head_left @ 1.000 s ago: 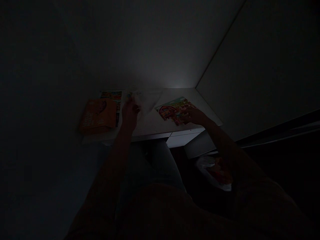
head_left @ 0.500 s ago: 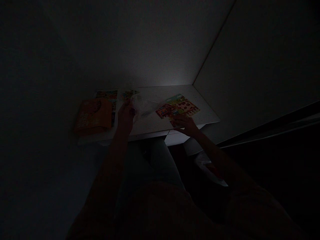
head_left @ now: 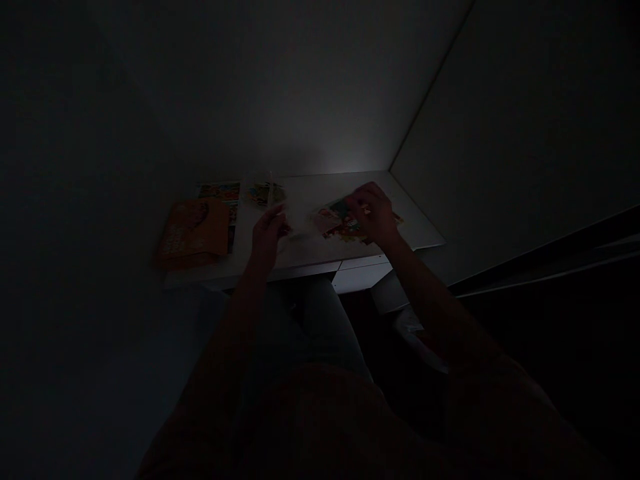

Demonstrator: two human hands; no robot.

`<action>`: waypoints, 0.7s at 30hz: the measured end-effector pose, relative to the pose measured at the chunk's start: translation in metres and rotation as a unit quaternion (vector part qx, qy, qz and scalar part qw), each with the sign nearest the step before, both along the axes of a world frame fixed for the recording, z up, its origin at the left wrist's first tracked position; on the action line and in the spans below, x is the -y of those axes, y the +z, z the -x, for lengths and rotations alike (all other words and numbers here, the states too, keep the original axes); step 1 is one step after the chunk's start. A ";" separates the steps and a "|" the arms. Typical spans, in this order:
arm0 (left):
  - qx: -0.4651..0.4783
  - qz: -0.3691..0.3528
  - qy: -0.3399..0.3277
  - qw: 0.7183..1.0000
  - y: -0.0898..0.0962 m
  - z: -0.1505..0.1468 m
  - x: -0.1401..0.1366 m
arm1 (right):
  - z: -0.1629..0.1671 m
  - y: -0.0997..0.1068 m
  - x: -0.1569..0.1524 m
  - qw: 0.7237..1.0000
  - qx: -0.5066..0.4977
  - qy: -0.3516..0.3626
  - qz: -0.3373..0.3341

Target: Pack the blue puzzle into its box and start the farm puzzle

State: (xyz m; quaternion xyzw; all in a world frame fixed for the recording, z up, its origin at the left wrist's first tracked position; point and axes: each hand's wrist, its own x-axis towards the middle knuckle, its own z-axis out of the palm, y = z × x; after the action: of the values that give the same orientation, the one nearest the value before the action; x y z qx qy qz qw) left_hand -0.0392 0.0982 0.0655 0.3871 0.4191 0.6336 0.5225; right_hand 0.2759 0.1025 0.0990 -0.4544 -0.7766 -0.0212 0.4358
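Observation:
The scene is very dark. My left hand (head_left: 269, 232) is closed on a thin clear plastic bag (head_left: 278, 193), of which only faint edges show over the desk. Colourful printed pieces with jagged edges (head_left: 345, 230), resembling jigsaw pieces, lie in a pile on the right half of the white desk (head_left: 305, 250). Over that pile is my right hand (head_left: 374, 212), its fingers curled down and pressed together; whatever they hold is too dim to name.
An orange printed package (head_left: 193, 230) lies at the desk's left end, over part of some colourful picture sheets (head_left: 220, 191). Another printed picture (head_left: 257, 193) lies beside them. Walls stand behind and to the right. A whitish plastic bag (head_left: 417, 337) is on the floor.
My right hand has moved up and away from the desk's front edge, over the printed pieces. My left hand has shifted slightly right and down, and the plastic bag spreads less across the desk.

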 end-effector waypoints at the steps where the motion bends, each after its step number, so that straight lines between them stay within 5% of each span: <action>1: -0.008 -0.005 -0.002 1.000 0.000 -0.002 0.001 | 0.015 0.011 -0.005 1.000 0.020 0.023 0.010; 6: -0.036 -0.017 -0.007 0.999 0.001 -0.003 0.005 | 0.055 0.029 -0.021 0.986 0.130 0.061 0.080; 13: -0.074 -0.029 -0.002 0.997 0.019 0.011 0.020 | 0.032 0.023 -0.012 0.945 0.124 0.123 0.278; 17: -0.189 -0.129 0.011 0.973 0.032 0.017 0.023 | 0.031 0.042 -0.008 0.972 0.048 0.104 0.207; 21: -0.229 -0.137 0.050 0.962 0.045 0.031 0.012 | 0.038 0.057 -0.023 0.968 0.026 0.162 0.191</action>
State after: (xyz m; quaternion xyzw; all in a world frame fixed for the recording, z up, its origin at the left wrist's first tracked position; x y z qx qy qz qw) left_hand -0.0698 0.0861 0.1107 0.5681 0.4559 0.6049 0.3219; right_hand 0.2383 0.1256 0.1562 -0.3969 -0.8405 0.1864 0.3182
